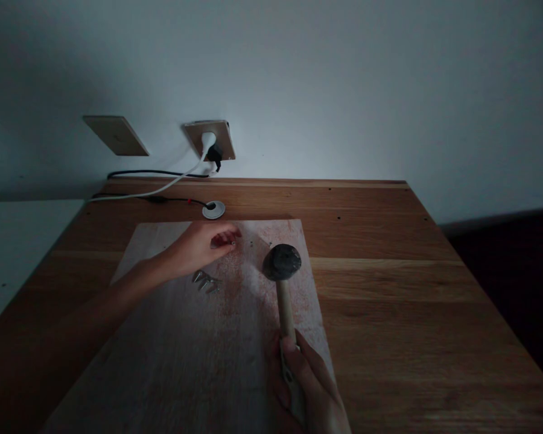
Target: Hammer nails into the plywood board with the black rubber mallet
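Both hands and left forearm are bare.

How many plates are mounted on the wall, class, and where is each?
2. One wall plate is at the left; the other plate, to its right, holds a white plug and a black plug. Neither is fully hidden.

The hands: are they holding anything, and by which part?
The right hand holds the mallet by its handle. Whether the left hand holds anything is unclear.
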Demonstrator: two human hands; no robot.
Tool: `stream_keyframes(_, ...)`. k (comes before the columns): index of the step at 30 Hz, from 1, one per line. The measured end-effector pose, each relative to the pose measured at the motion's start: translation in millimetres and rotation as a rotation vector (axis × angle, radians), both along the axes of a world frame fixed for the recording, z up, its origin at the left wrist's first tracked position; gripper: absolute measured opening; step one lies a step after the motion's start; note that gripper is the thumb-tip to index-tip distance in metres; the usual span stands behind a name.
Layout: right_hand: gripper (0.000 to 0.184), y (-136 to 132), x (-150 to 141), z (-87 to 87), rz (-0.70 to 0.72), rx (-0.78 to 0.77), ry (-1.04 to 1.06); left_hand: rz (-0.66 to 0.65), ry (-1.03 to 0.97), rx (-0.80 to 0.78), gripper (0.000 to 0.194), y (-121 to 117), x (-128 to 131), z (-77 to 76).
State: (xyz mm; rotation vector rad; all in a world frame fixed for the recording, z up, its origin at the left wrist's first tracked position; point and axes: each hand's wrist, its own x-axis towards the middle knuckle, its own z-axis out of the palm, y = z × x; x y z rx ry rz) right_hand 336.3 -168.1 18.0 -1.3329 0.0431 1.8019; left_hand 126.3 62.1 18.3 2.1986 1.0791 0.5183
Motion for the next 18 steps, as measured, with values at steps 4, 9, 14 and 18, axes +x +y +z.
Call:
stream_keyframes(4, 0.097, -2, 0, 0.6, 0.008, -0.049, -0.073, 0.028, -0.071, -0.032, 0.017, -1, 0, -5.0)
stream_keyframes(9, 0.099, 1, -3, 8.1, -0.018, -0.081, -0.089, -0.026, -0.089, -0.041, 0.022, 4, 1, -8.0)
stream_keyframes(14, 0.071, 4, -5, 10.7, -0.005, 0.037, -0.036, -0.091, -0.097, -0.035, 0.022, 10, -1, -10.7)
stream_keyframes(18, 0.06, 4, -6, 12.7, 0.035, 0.098, -0.126, -0.119, -0.121, -0.021, 0.024, 11, -3, -14.9)
